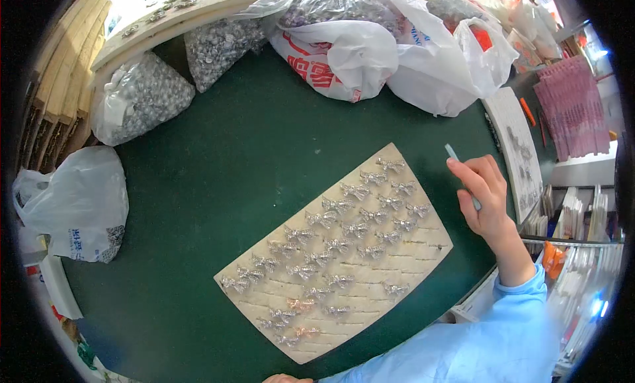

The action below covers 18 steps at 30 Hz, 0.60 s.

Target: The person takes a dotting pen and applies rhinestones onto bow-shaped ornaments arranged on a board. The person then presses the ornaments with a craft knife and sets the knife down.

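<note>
A cream board (413, 270) with rows of slits lies at an angle on the green table. Silvery bow-shaped pieces (321, 219) sit in many of its slits, and two pieces are copper-coloured (301, 305). To the right of the board, my right hand (485, 191) is raised with its fingers closed round a thin pale blue stick (451, 151), whose tip points up and left. Only a small part of my left hand (288, 379) shows at the bottom edge, below the board; its fingers are hidden.
Clear bags of silvery parts (149, 98) and white plastic bags (357, 59) line the back of the green table (178, 204). Another white bag (86, 204) lies at the left. A second board (516, 155) and pink stacked material (572, 108) are at the right.
</note>
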Each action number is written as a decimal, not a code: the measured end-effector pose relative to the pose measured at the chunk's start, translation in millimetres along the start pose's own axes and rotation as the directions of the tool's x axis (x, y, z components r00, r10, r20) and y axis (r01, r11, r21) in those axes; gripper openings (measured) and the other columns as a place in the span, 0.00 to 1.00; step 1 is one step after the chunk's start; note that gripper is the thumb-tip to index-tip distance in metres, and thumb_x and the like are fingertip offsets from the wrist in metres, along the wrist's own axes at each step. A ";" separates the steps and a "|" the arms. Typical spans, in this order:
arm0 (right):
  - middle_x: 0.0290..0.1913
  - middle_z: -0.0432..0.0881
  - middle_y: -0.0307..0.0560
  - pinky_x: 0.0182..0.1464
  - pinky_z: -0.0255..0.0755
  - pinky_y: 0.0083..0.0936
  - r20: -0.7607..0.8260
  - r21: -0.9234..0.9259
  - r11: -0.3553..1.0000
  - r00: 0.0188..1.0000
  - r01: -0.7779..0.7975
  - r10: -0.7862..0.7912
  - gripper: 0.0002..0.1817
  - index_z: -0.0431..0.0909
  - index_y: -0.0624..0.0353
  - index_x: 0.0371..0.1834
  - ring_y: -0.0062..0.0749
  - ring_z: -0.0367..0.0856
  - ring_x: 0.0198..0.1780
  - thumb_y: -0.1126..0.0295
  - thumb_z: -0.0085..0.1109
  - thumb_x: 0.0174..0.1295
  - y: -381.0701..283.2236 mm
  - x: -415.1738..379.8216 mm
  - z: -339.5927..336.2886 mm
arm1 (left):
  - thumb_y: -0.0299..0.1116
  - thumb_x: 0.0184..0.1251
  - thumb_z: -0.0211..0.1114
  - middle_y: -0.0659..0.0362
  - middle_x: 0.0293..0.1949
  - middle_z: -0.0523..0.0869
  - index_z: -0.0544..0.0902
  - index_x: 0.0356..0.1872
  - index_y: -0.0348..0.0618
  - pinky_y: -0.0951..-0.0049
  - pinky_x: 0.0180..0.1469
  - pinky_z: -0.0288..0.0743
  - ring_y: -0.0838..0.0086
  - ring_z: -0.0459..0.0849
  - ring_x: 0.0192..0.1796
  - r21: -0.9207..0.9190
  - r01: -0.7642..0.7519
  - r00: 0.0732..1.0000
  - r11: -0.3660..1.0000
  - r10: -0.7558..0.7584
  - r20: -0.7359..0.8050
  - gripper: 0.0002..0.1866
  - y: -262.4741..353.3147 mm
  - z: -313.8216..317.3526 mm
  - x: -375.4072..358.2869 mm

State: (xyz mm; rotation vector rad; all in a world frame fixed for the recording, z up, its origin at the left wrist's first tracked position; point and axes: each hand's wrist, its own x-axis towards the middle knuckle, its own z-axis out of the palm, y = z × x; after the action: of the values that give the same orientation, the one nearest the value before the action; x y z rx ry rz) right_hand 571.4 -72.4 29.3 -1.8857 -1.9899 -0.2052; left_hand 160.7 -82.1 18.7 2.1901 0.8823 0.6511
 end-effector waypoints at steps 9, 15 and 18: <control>0.43 0.73 0.47 0.44 0.70 0.33 0.197 -0.151 0.987 0.976 -0.058 0.088 0.24 0.75 0.50 0.50 0.41 0.74 0.41 0.71 0.64 0.46 1.7 6.6 4.1 | 0.20 0.55 0.58 0.56 0.16 0.73 0.77 0.28 0.40 0.70 0.17 0.68 0.67 0.73 0.16 -0.025 0.002 1.000 1.000 -0.001 0.027 0.03 -0.9 -0.7 6.1; 0.44 0.74 0.48 0.45 0.69 0.34 0.137 -0.092 0.991 0.984 -0.097 0.109 0.20 0.75 0.55 0.46 0.44 0.73 0.42 0.71 0.65 0.47 2.0 5.9 2.3 | 0.21 0.56 0.58 0.57 0.16 0.72 0.77 0.29 0.39 0.71 0.16 0.67 0.68 0.72 0.15 -0.033 0.013 1.000 0.999 -0.014 -0.004 0.02 -0.5 1.8 6.6; 0.42 0.76 0.48 0.43 0.69 0.32 0.013 0.006 0.992 0.992 -0.125 0.125 0.18 0.75 0.58 0.41 0.43 0.74 0.41 0.76 0.66 0.44 -2.9 8.7 3.9 | 0.21 0.54 0.59 0.56 0.16 0.73 0.77 0.29 0.39 0.70 0.16 0.67 0.67 0.73 0.15 -0.019 0.014 1.000 1.000 -0.014 0.002 0.03 -0.9 2.1 6.0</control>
State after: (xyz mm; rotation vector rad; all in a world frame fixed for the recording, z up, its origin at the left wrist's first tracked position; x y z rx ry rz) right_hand 567.7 -63.1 29.4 -2.0039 -1.8702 -0.1518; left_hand 165.6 -78.1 17.9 2.1658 0.8863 0.6475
